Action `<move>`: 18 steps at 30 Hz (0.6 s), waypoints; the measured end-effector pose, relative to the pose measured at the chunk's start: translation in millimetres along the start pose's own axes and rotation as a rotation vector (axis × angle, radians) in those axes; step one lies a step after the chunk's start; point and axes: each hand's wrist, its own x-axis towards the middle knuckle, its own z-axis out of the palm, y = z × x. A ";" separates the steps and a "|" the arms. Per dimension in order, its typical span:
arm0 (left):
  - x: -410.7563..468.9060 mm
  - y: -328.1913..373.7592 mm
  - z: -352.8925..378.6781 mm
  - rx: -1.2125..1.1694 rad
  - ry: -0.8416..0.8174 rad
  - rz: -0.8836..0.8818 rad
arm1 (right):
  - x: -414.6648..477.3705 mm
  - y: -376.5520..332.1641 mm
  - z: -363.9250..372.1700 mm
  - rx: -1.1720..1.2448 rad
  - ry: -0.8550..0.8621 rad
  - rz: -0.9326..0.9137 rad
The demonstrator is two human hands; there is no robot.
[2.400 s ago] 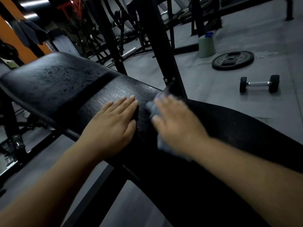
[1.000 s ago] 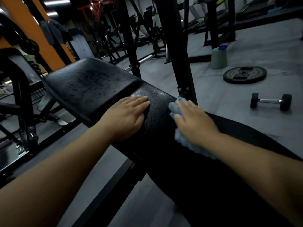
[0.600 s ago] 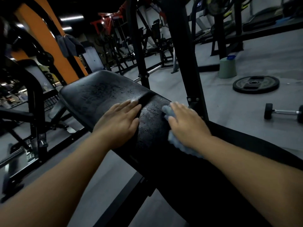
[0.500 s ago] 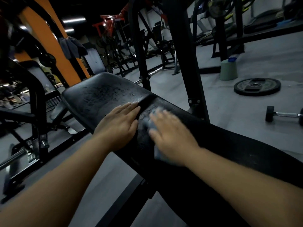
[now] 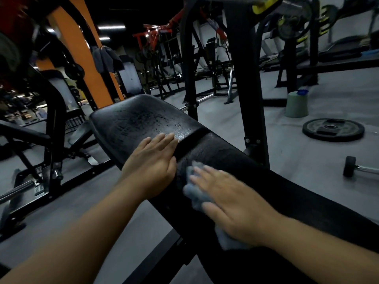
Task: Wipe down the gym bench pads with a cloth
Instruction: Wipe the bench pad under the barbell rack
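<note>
Back toward the person since half a second ago slides the right hand [image 5: 231, 199], blurred, fingers straight, pressing the cloth [image 5: 194, 191] flat on the long pad [image 5: 297, 193]. Bunched cloth shows past the fingertips and beside the wrist. Just left of the cloth, the left hand [image 5: 151, 165] lies flat, fingers straight and together, fingertips across the gap on the short pad [image 5: 139, 121]. Both hands are close, not touching.

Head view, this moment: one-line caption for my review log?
Right hand presses a blue-grey cloth onto the black bench pad while the left hand rests flat beside it.
</note>
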 end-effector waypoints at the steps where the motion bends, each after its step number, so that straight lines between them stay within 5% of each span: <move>1: -0.2 0.9 -0.1 -0.013 0.009 -0.002 | 1.3 17.1 -2.7 0.001 0.034 0.062; 5: 0.4 1.2 -2.8 -0.051 0.024 0.000 | 76.7 36.2 1.2 -0.018 0.052 0.501; 12: 0.2 1.9 -6.7 -0.063 -0.015 -0.010 | 40.6 -13.2 0.3 0.056 -0.030 0.177; 18: 2.4 -19.5 -10.8 -0.005 -0.023 -0.031 | 110.7 8.9 5.9 0.014 0.104 0.556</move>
